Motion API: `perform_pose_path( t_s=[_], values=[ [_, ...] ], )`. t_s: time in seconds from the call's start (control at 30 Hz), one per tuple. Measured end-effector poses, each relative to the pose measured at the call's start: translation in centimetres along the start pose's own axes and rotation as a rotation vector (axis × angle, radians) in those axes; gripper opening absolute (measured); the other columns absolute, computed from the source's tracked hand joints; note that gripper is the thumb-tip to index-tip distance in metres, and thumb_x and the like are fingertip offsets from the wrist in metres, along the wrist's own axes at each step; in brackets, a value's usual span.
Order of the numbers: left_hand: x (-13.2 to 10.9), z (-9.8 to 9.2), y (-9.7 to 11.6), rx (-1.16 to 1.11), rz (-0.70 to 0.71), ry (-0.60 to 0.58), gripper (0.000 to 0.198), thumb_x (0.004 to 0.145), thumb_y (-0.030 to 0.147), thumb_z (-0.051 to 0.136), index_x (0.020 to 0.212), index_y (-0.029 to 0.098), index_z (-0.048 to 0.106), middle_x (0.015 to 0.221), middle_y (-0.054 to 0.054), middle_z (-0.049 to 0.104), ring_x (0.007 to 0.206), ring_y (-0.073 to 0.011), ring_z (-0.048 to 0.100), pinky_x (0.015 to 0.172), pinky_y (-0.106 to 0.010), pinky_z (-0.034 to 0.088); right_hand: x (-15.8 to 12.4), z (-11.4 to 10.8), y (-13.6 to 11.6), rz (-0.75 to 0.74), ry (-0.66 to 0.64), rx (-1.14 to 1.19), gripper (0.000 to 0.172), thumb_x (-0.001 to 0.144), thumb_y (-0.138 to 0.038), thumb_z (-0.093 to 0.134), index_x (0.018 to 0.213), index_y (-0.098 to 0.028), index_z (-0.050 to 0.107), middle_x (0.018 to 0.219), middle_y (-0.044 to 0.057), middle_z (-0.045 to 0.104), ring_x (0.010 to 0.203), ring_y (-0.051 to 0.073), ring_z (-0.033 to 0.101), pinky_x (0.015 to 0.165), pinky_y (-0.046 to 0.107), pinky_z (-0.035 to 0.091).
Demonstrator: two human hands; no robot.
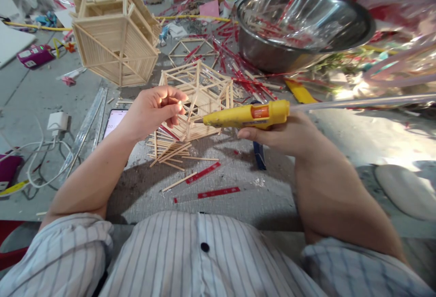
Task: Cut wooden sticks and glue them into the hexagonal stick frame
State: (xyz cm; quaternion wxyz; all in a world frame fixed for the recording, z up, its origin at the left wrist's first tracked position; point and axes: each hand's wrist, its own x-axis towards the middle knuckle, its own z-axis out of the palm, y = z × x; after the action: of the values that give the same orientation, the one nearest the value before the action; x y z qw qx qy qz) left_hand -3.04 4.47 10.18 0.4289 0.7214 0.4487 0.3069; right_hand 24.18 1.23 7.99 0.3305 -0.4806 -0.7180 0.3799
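Observation:
My right hand (284,136) grips a yellow hot glue gun (235,116), its nozzle pointing left. A long clear glue stick (340,103) sticks out of the gun's back end. Just left of the nozzle, my left hand (155,111) has its fingers curled in towards the thumb; anything between the fingertips is too small to make out. Behind and below both hands sits a six-sided frame of thin wooden sticks (197,76), partly filled in with rows of sticks. The nozzle appears over its near side, though contact cannot be told. Loose wooden sticks (170,149) lie in front of it.
A larger stick-built structure (114,38) stands at the back left. At the back right is a steel bowl (262,56) holding red-and-clear wrappers. A phone (114,122) lies beside my left wrist, with a white charger (57,122) and cables further left. Torn wrappers (218,192) lie in front.

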Motion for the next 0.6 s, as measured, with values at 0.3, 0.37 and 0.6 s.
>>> perform_pose_path(
  t_s=[0.3,0.37,0.6],
  values=[
    [0.09,0.13,0.78,-0.170,-0.124,0.056,0.015,0.078,0.022,0.067,0.087,0.016,0.056,0.072,-0.002,0.069,0.055,-0.0085,0.062,0.054,-0.021,0.050,-0.02,0.19,-0.04,-0.020,0.005,-0.050,0.043,0.067,-0.059,0.071,0.094,-0.026,0.074,0.090,0.000,0.074,0.085,0.023,0.070,0.082,0.041,0.060],
    [0.06,0.16,0.85,-0.170,-0.108,0.055,0.013,0.077,0.022,0.068,0.079,0.016,0.056,0.070,-0.002,0.068,0.054,-0.0087,0.062,0.052,-0.020,0.049,-0.01,0.19,0.13,-0.022,0.010,-0.059,0.042,0.067,-0.058,0.071,0.095,-0.027,0.074,0.090,-0.001,0.074,0.085,0.023,0.070,0.082,0.041,0.060],
    [0.17,0.22,0.39,-0.069,-0.063,0.079,0.004,0.075,0.016,0.067,0.074,0.014,0.064,0.057,0.002,0.060,0.046,-0.0046,0.053,0.046,-0.016,0.041,-0.10,0.16,0.46,-0.018,0.008,-0.058,0.043,0.068,-0.057,0.071,0.099,-0.028,0.074,0.095,-0.002,0.074,0.091,0.023,0.070,0.090,0.043,0.057]
  ],
)
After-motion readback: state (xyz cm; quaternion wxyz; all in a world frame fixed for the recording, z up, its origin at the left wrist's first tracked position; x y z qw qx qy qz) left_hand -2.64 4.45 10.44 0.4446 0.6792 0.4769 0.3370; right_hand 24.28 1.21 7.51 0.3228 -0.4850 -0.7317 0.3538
